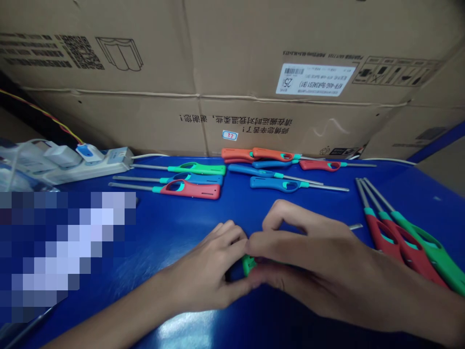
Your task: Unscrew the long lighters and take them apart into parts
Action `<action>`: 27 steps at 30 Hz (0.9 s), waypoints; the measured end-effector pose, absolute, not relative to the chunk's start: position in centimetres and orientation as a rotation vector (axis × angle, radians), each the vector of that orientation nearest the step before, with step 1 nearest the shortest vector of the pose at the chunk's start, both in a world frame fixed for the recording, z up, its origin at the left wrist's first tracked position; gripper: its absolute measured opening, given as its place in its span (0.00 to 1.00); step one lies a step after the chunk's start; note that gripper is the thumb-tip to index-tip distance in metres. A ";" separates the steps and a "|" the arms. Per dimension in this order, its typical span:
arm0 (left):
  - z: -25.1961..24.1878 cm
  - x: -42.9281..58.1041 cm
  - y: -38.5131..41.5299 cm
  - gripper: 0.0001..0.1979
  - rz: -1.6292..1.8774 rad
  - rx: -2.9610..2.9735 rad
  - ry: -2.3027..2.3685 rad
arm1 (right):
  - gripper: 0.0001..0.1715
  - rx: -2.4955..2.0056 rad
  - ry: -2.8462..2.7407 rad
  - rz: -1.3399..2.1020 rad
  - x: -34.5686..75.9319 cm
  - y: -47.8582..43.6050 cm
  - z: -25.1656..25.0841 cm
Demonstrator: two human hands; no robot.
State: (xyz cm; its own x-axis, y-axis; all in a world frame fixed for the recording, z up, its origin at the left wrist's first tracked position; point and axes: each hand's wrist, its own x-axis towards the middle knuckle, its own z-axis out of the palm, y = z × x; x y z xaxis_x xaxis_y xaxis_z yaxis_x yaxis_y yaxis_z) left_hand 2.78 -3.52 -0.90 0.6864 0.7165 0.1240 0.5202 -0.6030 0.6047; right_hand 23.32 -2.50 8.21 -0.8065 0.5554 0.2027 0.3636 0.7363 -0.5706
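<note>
At the front middle of the table, my left hand (214, 266) and my right hand (308, 261) meet with their fingers closed around a green lighter (249, 265). Only a small green end of it shows between the fingertips; my right hand covers most of the rest. A metal tip (356, 227) sticks out behind my right hand, and I cannot tell for sure whether it belongs to the same lighter. Right of my hands lie two red lighters (387, 236) and another green lighter (423, 232), side by side with their rods pointing away.
Behind my hands lie more long lighters: a red one (194, 190) and a green one (198, 168) at left, blue (267, 183) and orange (272, 154) ones centrally. A power strip (98, 165) with plugs stands at left. A large cardboard box (152, 116) walls off the back.
</note>
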 end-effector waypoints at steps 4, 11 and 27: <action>-0.8 2.7 -3.5 0.16 0.447 2.382 0.964 | 0.27 -0.601 -2.539 0.872 23.8 -2.4 8.2; -1.1 2.7 -3.5 0.14 0.510 2.369 0.929 | 0.08 -0.617 -2.681 0.681 23.4 -2.2 7.8; -1.1 2.5 -3.6 0.13 0.438 2.402 0.965 | 0.09 -0.684 -2.625 0.084 23.5 -2.2 6.9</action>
State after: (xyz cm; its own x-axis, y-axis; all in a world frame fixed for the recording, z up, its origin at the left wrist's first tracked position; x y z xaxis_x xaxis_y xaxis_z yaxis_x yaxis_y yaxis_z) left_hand 2.50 -3.64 -1.13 0.6955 0.7109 0.1043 0.5462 -0.6173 0.5662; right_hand 23.51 -2.17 6.90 -0.7888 0.4783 0.3860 0.4525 0.8770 -0.1618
